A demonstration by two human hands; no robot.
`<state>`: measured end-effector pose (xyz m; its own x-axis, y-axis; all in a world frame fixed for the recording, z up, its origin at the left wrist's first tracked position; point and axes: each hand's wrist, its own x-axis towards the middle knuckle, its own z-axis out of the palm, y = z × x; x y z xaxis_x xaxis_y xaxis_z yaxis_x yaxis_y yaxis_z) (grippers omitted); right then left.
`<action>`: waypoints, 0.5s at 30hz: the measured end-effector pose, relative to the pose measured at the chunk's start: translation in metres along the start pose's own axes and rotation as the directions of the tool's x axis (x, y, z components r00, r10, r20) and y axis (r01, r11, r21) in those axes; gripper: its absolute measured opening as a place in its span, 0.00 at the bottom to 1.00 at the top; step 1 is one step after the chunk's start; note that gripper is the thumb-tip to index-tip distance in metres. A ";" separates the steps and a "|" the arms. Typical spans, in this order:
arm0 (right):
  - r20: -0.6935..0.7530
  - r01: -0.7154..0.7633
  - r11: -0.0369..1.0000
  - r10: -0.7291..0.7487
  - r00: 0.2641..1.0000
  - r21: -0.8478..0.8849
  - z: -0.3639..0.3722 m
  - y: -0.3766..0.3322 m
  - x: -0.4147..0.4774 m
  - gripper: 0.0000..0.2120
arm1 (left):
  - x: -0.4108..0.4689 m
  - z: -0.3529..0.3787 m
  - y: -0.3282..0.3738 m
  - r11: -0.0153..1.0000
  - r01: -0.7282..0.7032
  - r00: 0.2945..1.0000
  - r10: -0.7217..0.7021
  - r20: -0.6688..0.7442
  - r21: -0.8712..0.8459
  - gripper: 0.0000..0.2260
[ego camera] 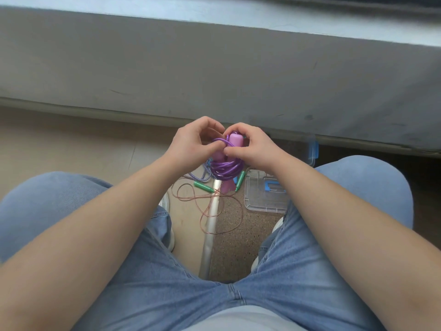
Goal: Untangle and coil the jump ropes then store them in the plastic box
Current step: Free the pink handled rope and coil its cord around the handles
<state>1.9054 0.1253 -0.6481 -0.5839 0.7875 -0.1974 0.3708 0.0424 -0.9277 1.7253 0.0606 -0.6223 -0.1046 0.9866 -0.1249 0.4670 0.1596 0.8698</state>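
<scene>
A purple jump rope point(226, 169) with pink handles is wound into a tight coil and held in the air between my knees. My left hand point(194, 142) pinches a purple strand at the top of the coil. My right hand point(250, 146) grips the coil beside an upright pink handle point(235, 139). On the floor below lie a thin copper-coloured rope point(214, 209) with green handles point(204, 186) and a blue-and-white braided rope point(206, 172), loose and overlapping. The clear plastic box point(265, 204) sits on the floor to the right, partly behind my right arm.
A grey wall base point(214, 75) runs across just beyond my hands. A metal floor strip point(211, 225) divides beige flooring from speckled brown flooring. My jeans-clad knees frame the floor area on both sides. A blue latch point(313, 149) shows behind the box.
</scene>
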 end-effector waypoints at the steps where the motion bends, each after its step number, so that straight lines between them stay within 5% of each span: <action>1: 0.017 -0.012 0.999 0.012 1.000 0.043 0.000 0.000 0.000 0.14 | 0.000 -0.002 0.000 1.000 -0.002 1.000 0.003 0.018 -0.020 0.11; 8: 0.112 -0.059 0.997 0.063 0.992 -0.041 -0.003 -0.004 -0.004 0.12 | -0.002 0.000 -0.005 0.996 0.055 0.993 -0.048 0.107 -0.063 0.07; 12: 0.067 -0.065 0.998 0.066 0.996 -0.017 -0.003 -0.003 -0.003 0.13 | 0.000 0.001 0.001 0.953 0.189 0.981 -0.175 0.082 -0.235 0.07; 15: 0.024 -0.059 0.998 0.059 0.998 -0.020 0.003 -0.001 -0.003 0.19 | 0.006 -0.007 0.001 0.969 0.194 0.970 -0.165 0.179 -0.153 0.11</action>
<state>1.9045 0.1207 -0.6471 -0.5778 0.7738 -0.2594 0.4185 0.0081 -0.9082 1.7189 0.0661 -0.6184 -0.0214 0.9363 -0.3506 0.2977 0.3408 0.8918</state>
